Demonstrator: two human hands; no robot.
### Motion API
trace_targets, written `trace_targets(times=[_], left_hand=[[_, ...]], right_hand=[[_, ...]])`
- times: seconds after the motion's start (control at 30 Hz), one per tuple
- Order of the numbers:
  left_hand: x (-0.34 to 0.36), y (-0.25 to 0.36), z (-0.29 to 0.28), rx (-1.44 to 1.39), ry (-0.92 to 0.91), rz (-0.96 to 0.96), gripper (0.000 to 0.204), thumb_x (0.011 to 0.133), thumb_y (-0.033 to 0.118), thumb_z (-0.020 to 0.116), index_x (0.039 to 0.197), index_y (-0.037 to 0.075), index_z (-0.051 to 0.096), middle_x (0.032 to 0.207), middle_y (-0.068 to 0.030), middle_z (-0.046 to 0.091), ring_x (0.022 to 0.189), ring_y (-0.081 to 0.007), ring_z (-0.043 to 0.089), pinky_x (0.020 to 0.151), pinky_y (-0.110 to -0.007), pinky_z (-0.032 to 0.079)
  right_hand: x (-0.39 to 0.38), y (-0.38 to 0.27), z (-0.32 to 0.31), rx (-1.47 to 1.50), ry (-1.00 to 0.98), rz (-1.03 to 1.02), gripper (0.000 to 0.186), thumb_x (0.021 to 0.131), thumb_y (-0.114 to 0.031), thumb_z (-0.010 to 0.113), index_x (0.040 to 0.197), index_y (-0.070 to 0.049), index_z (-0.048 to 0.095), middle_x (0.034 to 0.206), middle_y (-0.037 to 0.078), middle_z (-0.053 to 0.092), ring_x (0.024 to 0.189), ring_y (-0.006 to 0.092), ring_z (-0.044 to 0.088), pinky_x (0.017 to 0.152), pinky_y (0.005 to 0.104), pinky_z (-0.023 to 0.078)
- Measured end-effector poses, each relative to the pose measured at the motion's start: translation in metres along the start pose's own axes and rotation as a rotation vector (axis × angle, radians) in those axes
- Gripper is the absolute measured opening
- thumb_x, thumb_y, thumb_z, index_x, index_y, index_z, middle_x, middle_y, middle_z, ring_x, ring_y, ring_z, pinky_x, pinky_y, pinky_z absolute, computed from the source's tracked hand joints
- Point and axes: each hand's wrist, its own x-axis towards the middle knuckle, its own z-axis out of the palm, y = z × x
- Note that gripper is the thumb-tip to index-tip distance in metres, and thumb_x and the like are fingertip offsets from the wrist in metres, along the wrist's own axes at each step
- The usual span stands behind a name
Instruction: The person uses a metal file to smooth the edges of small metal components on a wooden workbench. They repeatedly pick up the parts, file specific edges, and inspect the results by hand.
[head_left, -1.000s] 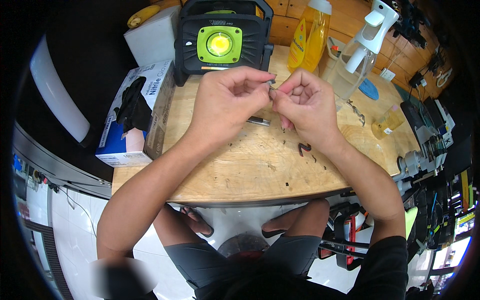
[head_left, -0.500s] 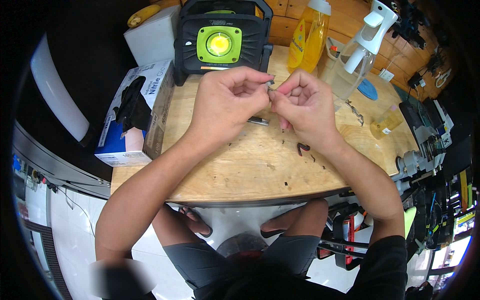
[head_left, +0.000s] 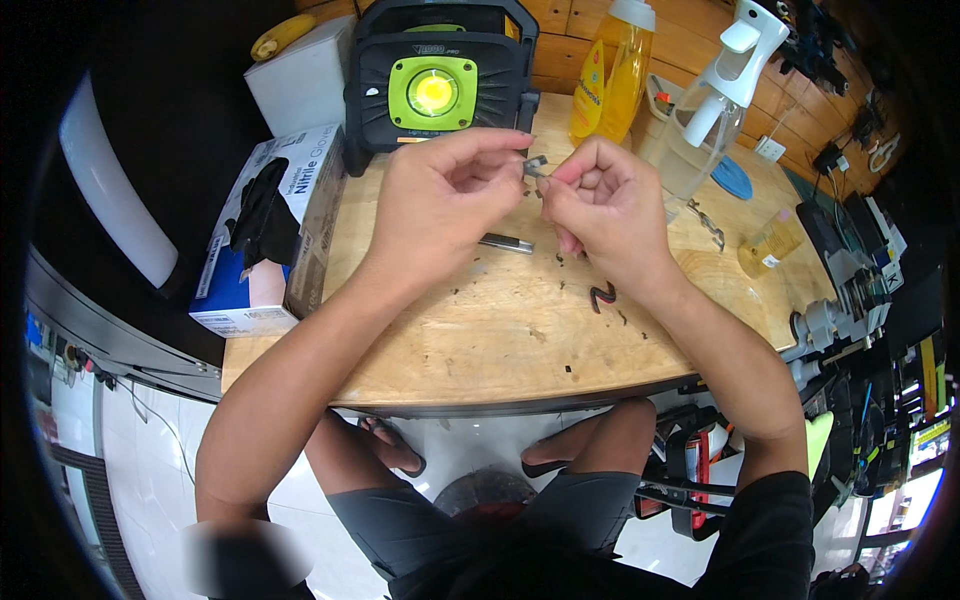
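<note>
A small grey piece [head_left: 535, 163], too small to name its kind, is between my two hands above the table. My left hand [head_left: 447, 195] grips its left side near the thumb, the forefinger stretched out over it. With thumb and forefinger, my right hand [head_left: 607, 200] pinches its right end, the other fingers curled in. Beneath the left hand lies a slim metal tool [head_left: 507, 243], its left end hidden by that hand. A curled red and black strip [head_left: 602, 297] rests near the right wrist, amid dark crumbs.
A lit work lamp [head_left: 434, 92] stands behind my hands. On the left are a glove box [head_left: 310, 190] and a white box [head_left: 300, 85] bearing a banana [head_left: 283, 37]. A yellow bottle [head_left: 608, 75], a spray bottle [head_left: 685, 160] and a small jar [head_left: 768, 243] stand right.
My left hand has shifted slightly left, away from the right hand, and its forefinger has lifted. More of the grey piece and the metal tool shows. The right hand has barely moved.
</note>
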Motion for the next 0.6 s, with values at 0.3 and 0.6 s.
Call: trace_targets(times=[0.3,0.6], left_hand=[[0.001,-0.001,-0.002,0.119,-0.033,0.023,0.019,0.098,0.016,0.077,0.109,0.0,0.075,0.089,-0.0045,0.074,0.081,-0.0082,0.068,0.072,-0.023,0.054],[0.001,0.02,-0.014,0.243,-0.079,-0.257,0.026,0.104,0.025,0.07,0.087,0.006,0.066,0.069,0.0007,0.066,0.06,-0.0077,0.061,0.06,-0.023,0.049]], right_hand=[[0.005,0.008,-0.002,-0.059,-0.044,-0.041,0.01,0.092,-0.001,0.069,0.095,-0.001,0.06,0.082,0.003,0.066,0.062,0.0057,0.061,0.05,0.0226,0.046],[0.006,-0.001,-0.012,-0.009,-0.077,0.079,0.006,0.093,-0.005,0.066,0.093,-0.004,0.06,0.076,0.004,0.066,0.057,0.0079,0.059,0.049,0.0241,0.044]])
